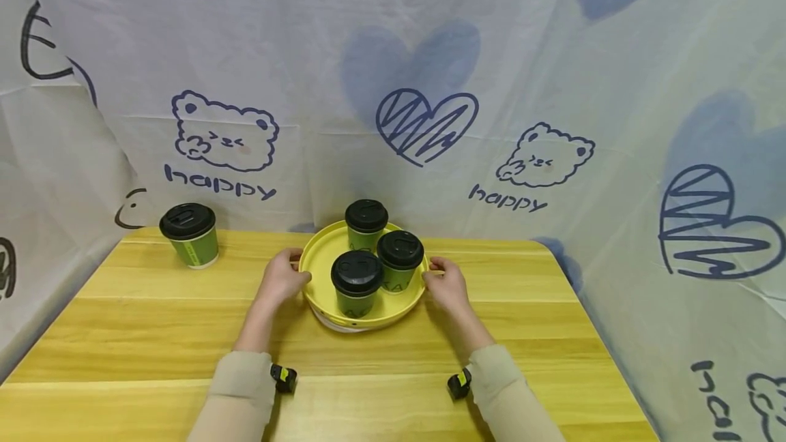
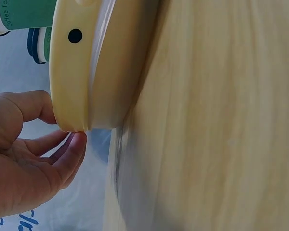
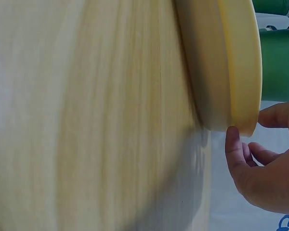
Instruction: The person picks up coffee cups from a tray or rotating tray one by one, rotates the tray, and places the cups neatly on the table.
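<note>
A round yellow tray (image 1: 319, 264) with a raised rim sits mid-table on a pale round base (image 2: 116, 72). Three green paper cups with black lids stand on it: a front cup (image 1: 356, 302), a right cup (image 1: 396, 280) and a rear cup (image 1: 362, 240). My left hand (image 1: 285, 277) pinches the tray's left rim, thumb on the inner side and fingers against the outside and underside. On the opposite side, my right hand (image 1: 448, 285) pinches the rim in the same way. The right wrist view shows the rim (image 3: 243, 72) between thumb and fingers.
Another green cup (image 1: 195, 244) with a black lid stands at the table's back left. The wooden table (image 1: 368, 387) ends at a hanging printed cloth (image 1: 319, 87) behind it. Small black devices (image 1: 284, 378) are worn on both wrists.
</note>
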Available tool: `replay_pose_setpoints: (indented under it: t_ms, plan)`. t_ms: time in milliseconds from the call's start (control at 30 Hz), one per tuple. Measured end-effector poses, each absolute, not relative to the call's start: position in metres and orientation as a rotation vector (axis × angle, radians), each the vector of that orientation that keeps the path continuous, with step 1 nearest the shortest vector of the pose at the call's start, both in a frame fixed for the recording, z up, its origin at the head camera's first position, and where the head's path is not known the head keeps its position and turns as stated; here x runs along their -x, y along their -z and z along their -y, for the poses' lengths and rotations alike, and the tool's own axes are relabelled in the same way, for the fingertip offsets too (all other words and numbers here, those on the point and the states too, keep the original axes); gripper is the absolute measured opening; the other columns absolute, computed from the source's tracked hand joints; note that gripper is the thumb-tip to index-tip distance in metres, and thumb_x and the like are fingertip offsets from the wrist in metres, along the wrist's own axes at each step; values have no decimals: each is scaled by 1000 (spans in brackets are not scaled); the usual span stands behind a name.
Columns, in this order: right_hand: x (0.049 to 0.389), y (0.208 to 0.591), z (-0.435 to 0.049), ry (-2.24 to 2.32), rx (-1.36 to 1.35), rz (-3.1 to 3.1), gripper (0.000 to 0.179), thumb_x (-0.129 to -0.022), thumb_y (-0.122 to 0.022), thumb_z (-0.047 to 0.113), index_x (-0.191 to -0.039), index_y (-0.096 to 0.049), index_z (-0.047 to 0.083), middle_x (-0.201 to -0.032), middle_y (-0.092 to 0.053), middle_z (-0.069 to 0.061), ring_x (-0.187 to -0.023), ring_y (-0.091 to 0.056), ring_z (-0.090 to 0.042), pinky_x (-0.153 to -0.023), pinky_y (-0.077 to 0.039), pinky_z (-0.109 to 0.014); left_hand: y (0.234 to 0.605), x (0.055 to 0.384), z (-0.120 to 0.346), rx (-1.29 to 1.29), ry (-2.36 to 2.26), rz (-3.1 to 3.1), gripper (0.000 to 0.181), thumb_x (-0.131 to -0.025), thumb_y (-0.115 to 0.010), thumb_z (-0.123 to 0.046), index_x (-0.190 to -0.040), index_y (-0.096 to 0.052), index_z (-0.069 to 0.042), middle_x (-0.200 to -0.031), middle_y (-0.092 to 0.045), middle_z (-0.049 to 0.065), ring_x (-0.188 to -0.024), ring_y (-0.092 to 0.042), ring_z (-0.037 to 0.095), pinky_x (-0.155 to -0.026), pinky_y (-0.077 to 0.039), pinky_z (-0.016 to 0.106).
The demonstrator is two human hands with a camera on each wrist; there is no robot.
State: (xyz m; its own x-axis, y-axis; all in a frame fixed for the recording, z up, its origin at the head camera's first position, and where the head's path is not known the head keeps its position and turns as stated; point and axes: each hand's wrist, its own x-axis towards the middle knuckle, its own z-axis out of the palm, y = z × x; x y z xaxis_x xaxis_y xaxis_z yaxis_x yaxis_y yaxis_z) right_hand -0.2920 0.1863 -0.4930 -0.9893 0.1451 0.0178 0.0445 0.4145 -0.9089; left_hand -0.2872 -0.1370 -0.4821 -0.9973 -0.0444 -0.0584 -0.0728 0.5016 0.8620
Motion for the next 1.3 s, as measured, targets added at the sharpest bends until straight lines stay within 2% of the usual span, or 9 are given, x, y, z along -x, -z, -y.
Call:
replay_pose_setpoints:
  t_ms: [300,700,900,1033,1200,1300]
  plan:
    - [296,492,-186,-1561,130,2625,49,-89,-58,1,-137,-59,-12,-126,-64,-25,-105,-66,-32,-87,-56,-34,485,301,141,45,-1543,-2692,62,-87,-61,5,-145,-43,17,-143,-53,34,-127,-56,44,-105,-52,49]
    - [292,496,-184,-1621,93,2596,46,-89,-57,-5,-134,-60,-13,-122,-64,-25,-103,-65,-30,-85,-57,-31,484,311,145,-23,-1489,-2725,61,-88,-61,4,-145,-43,17,-141,-54,35,-126,-57,46,-104,-53,49]
    - [287,498,-185,-1627,88,2589,48,-90,-58,-2,-136,-58,-13,-125,-64,-27,-102,-66,-29,-85,-56,-31,485,307,142,-23,-1509,-2745,60,-89,-62,1,-144,-44,18,-141,-54,35,-123,-59,46,-102,-54,50]
    - [283,500,-183,-1670,86,2557,50,-89,-58,-2,-138,-56,-13,-125,-63,-28,-96,-65,-25,-81,-55,-26,484,300,141,-6,-1519,-2756,61,-89,-62,1,-144,-44,19,-141,-54,36,-121,-59,45,-100,-55,49]
    - [276,500,-181,-1715,105,2517,50,-88,-58,-3,-137,-55,-13,-125,-62,-28,-90,-63,-20,-75,-52,-22,484,290,138,48,-1535,-2732,62,-90,-62,0,-146,-42,18,-144,-51,36,-124,-57,45,-101,-54,50]
    - [272,501,-181,-1714,115,2512,50,-89,-59,-2,-137,-56,-13,-125,-62,-27,-91,-64,-21,-76,-52,-21,484,283,135,83,-1554,-2709,63,-91,-62,1,-147,-40,18,-145,-50,36,-127,-55,46,-104,-53,51]
